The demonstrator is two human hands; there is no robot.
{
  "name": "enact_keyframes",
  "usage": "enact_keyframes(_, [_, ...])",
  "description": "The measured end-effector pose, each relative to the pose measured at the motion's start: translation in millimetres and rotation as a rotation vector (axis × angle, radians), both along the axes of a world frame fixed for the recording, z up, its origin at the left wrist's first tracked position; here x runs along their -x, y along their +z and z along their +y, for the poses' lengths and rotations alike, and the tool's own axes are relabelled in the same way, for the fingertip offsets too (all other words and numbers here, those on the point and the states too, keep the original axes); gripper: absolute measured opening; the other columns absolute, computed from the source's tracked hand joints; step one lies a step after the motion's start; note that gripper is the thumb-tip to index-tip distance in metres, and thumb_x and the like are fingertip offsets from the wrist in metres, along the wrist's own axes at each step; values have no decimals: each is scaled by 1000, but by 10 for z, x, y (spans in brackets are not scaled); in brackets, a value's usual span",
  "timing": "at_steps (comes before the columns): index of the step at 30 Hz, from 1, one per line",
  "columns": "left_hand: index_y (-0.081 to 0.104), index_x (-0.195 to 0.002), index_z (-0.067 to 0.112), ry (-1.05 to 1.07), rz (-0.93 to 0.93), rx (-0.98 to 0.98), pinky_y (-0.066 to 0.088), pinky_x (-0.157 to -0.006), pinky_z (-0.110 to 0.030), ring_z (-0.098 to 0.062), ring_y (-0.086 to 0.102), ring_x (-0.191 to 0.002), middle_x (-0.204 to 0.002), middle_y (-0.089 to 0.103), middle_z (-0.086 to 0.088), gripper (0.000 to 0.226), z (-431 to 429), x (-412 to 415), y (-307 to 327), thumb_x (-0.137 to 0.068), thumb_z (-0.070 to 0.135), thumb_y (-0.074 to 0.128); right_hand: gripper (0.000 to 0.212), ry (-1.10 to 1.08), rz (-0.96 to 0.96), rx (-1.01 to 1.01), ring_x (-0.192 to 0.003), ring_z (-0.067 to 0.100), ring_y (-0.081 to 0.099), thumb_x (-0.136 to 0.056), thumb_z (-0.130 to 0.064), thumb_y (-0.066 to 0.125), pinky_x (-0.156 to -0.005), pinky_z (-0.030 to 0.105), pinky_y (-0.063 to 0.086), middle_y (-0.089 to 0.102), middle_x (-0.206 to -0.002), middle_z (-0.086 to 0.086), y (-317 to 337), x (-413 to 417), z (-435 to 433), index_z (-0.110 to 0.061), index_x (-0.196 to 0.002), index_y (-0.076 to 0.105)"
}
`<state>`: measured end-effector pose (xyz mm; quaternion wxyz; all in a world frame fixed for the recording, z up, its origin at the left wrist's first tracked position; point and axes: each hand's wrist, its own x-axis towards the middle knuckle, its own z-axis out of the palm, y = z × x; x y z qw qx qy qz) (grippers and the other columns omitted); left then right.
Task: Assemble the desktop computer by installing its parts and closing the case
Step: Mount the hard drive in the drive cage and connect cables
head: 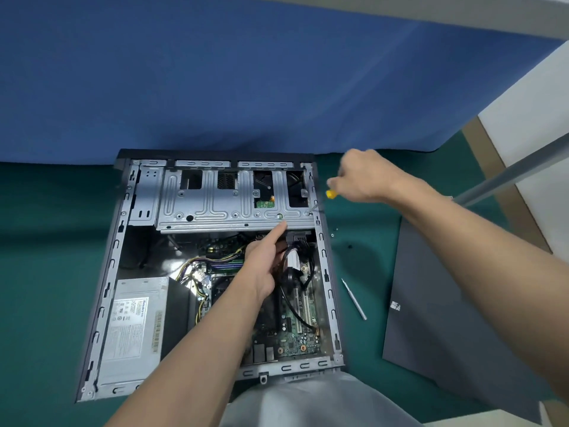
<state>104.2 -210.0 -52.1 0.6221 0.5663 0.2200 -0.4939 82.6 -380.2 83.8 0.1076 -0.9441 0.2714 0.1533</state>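
Left hand (262,268) touches drive cage (215,208) — right hand (366,177) grips screwdriver (331,194).

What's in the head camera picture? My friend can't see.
A right hand holds a yellow-handled screwdriver to a corner of the drive cage in an open computer case, while the left hand touches the cage's edge with one finger. The side panel lies alongside.

The right hand (366,177) hides most of the screwdriver (331,194): only a bit of yellow handle shows, & the shaft is blurred. The left hand (264,266) & forearm cover the middle of the motherboard (295,337); its lower fingers curl out of sight, so can't tell if they hold sth. On the counter (46,241) near the case (123,229), small bits (332,234): too small to tell. Text on the power supply label (129,315): unreadable.
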Motion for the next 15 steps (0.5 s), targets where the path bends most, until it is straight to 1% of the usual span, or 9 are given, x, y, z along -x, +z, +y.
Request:
enact_keyframes(3, [63, -105, 6, -101, -134, -74, 52, -86, -37, -16, 58, -74, -100, 69, -6, 42, 42, 75, 22, -86, 43, 67, 40, -328, -285, -154, -48, 14, 46, -91, -30, 52, -45, 25, 32, 59, -50, 1, -82, 452, -69, -8, -59, 60])
enact_keyframes(4, [62, -98, 5, -147, -213, -100, 47, -92, -39, -16, 56, -75, -93, 67, -5, 37, 50, 139, 46, -90, 41, 62, 42, -457, -391, -252, -44, 9, 45, -93, -32, 51, -46, 24, 33, 59, -47, -3, -131, 640, -28, -10, -59, 63])
enact_keyframes(5, [60, -94, 9, -198, -302, -122, 43, -91, -37, -16, 55, -75, -87, 54, 7, 31, 45, 217, 74, -92, 40, 57, 40, -579, -491, -371, -43, 8, 44, -95, -32, 51, -48, 23, 34, 59, -49, -5, -212, 815, 27, -12, -63, 65])
enact_keyframes(6, [60, -101, 12, -258, -394, -153, 41, -90, -36, -17, 57, -80, -85, 61, -6, 31, 38, 311, 90, -94, 42, 53, 34, -702, -575, -492, -45, 9, 44, -97, -28, 51, -49, 23, 35, 61, -56, -3, -327, 990, 100, -12, -71, 67])
enact_keyframes(7, [59, -116, 14, -336, -485, -208, 41, -90, -36, -21, 60, -91, -110, 62, -16, 39, 28, 411, 102, -94, 45, 50, 26, -824, -626, -599, -47, 9, 44, -98, -22, 50, -48, 23, 36, 64, -65, 1, -461, 1164, 199, -11, -80, 66])
enact_keyframes(9, [41, -139, 17, -514, -666, -379, 43, -96, -39, -25, 60, -106, -111, 65, -2, 58, 48, 596, 127, -94, 52, 45, 14, -1021, -611, -728, -51, 10, 47, -98, -11, 49, -46, 22, 38, 66, -77, 5, -774, 1484, 442, -9, -92, 62])
enact_keyframes(11, [28, -147, 15, -657, -895, -522, 39, -103, -43, -25, 58, -112, -116, 64, -5, 67, 105, 760, 122, -94, 54, 40, 11, -1148, -558, -770, -55, 12, 50, -96, -6, 47, -48, 24, 39, 66, -79, 6, -1109, 1746, 696, -6, -95, 59])
enact_keyframes(13, [18, -151, 14, -734, -1134, -599, 21, -114, -46, -27, 32, -137, -148, 38, -10, 71, 179, 940, 126, -95, 54, 35, 11, -1230, -508, -753, -57, 14, 51, -94, -4, 46, -49, 27, 40, 66, -77, 6, -1408, 1937, 912, -5, -94, 57])
enact_keyframes(15, [10, -152, 16, -777, -1349, -612, 3, -116, -46, -25, 2, -147, -160, 2, -10, 72, 249, 1145, 157, -95, 54, 31, 6, -1266, -470, -689, -62, 18, 56, -93, -7, 50, -56, 33, 47, 68, -80, 9, -1657, 2066, 1080, -7, -93, 56])
